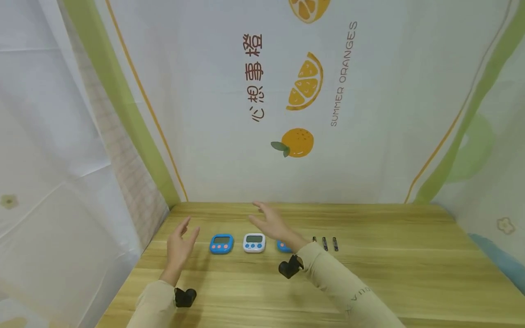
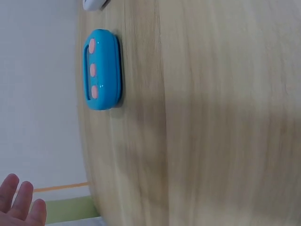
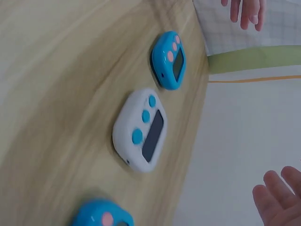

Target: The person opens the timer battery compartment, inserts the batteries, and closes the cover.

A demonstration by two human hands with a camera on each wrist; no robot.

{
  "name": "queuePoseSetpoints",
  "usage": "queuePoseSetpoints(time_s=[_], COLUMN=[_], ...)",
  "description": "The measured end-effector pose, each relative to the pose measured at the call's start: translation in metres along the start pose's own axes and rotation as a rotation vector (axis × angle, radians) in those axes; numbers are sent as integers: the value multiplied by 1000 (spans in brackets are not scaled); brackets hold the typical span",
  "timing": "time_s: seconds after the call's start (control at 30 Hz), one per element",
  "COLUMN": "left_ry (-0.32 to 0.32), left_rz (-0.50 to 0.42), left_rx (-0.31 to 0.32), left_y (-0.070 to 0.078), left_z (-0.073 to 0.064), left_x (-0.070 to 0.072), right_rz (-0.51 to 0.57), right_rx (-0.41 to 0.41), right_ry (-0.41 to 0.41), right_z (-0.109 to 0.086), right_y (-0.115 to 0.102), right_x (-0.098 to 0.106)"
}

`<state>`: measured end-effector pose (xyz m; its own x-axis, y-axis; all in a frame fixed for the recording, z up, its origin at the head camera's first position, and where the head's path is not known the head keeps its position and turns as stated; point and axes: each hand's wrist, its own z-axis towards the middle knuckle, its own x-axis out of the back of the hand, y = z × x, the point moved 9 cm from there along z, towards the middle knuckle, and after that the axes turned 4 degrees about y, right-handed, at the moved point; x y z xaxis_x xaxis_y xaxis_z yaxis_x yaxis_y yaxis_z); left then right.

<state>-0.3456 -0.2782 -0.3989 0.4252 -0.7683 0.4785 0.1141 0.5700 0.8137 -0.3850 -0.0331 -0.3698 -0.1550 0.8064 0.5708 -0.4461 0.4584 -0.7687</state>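
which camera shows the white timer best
The right wrist view: the white timer appears large and whole, its screen and blue buttons clear. The head view shows it smaller; left wrist, only an edge.

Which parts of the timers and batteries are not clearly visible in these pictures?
Head: rightmost blue timer, partly hidden by the right arm.
Right wrist: same timer, cut by bottom edge.
Left wrist: white timer, cut by top edge.
Head: markings on batteries, too small.
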Motion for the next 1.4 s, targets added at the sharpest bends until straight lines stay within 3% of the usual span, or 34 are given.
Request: queuePoseSetpoints(time_s=[0.33,0.53,0.77,1.1,1.4], left_ry=[35,35,5,-26,-103], left_rz=[-122,-121,-168,-223,-263], left_rx=[186,240,297,306,303], left_y=[-35,-49,-62,-67,-70], left_z=[0,-5,-9,-11,-14], left_x=[-15,-25,-38,-48,-57], right_rz=[234,324,391,399,383], right_rx=[-162,-231,-249,-325,-299], right_ry=[75,98,62,30,20], right_z=[10,8,6,0,-3], right_y=[23,30,34,43,41], right_x=[-42,-69,-100,-130,-139])
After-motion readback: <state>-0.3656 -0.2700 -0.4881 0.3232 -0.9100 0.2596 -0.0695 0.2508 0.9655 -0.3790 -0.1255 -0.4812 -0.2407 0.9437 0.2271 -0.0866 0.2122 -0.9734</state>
